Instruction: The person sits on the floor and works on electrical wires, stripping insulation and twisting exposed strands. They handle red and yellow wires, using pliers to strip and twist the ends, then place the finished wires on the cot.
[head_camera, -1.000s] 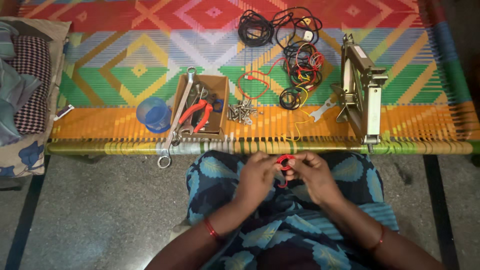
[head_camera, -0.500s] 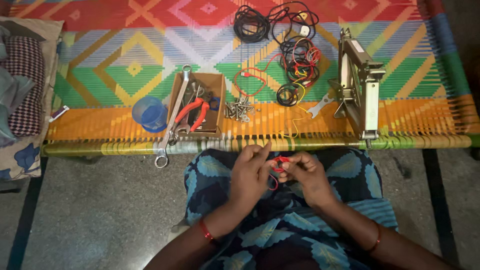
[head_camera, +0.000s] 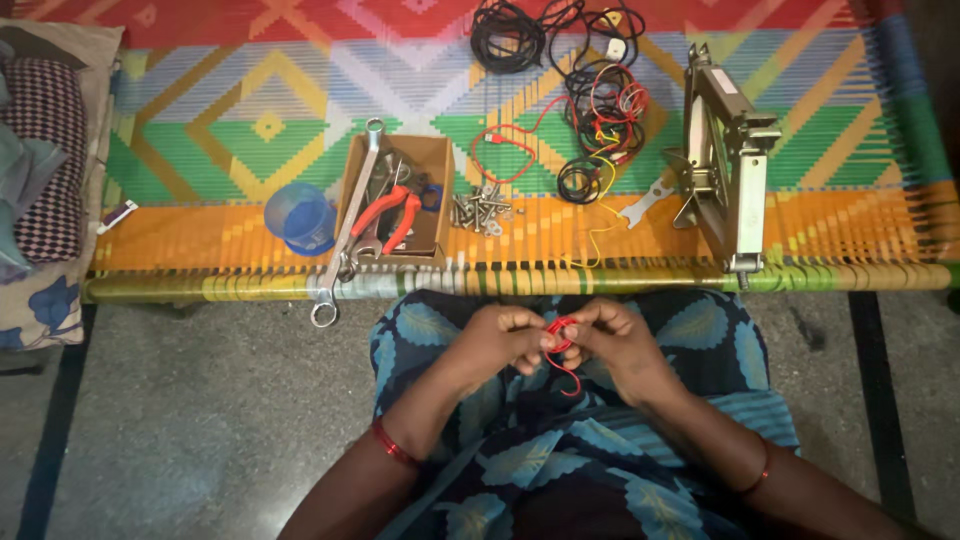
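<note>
Hands, left (head_camera: 497, 342) and right (head_camera: 617, 342), pinched together on red wire (head_camera: 563, 345); beyond them, tool box (head_camera: 392, 200), screws (head_camera: 478, 210), wire coils (head_camera: 600, 110).

Both hands (head_camera: 560, 345) cover most of the red wire (head_camera: 566, 352), so how it's wound there is anyone's guess. The pillow (head_camera: 45, 170) gets cut off at the left edge, the black cable coil (head_camera: 507, 38) at the top. The screws (head_camera: 480, 210) are too tiny to sort out.
</note>
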